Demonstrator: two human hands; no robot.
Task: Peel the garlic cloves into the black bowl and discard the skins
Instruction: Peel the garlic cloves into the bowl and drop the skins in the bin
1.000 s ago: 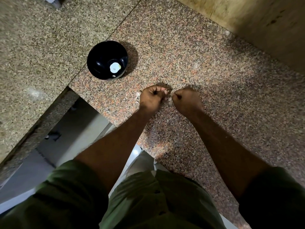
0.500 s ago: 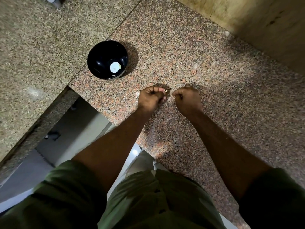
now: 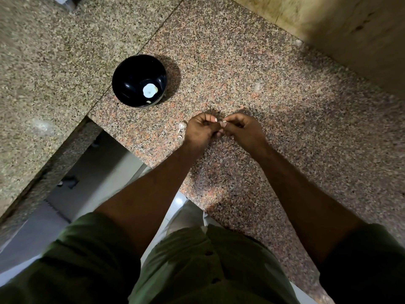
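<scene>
One pale peeled clove [image 3: 150,90] lying in the black bowl [image 3: 122,84], with a smaller pale fragment near the bowl's 5 o'clock rim, too small to identify. Judged as early in the task: one clove delivered, one in work, number remaining not determinable. Garlic clove [image 3: 223,123] in work held between both hands at frame centre, at about 4 o'clock from the bowl and well apart from it; only a small pale tip visible. Left hand [image 3: 200,130] curled, fingertips closed on the clove from 9 o'clock. Right hand [image 3: 243,130] curled, thumb and forefinger pinching the pale tip from 3 o'clock; whether skin or flesh cannot be told. Loose skins [image 3: 181,131] lying on the counter just beside the left hand at its 9 o'clock, not yet discarded. Still to do by this judgement: finish stripping, drop the clove in the bowl, clear the skins. Work surface: speckled pinkish granite counter [image 3: 274,88], meeting a greyer speckled slab [image 3: 54,51] at 10 o'clock along a straight seam. Yellowish wall [image 3: 350,29] at 1 o'clock. Pale floor [image 3: 98,172] visible below the counter edge at 8 o'clock. Green garment [image 3: 197,270] at 6 o'clock.
</scene>
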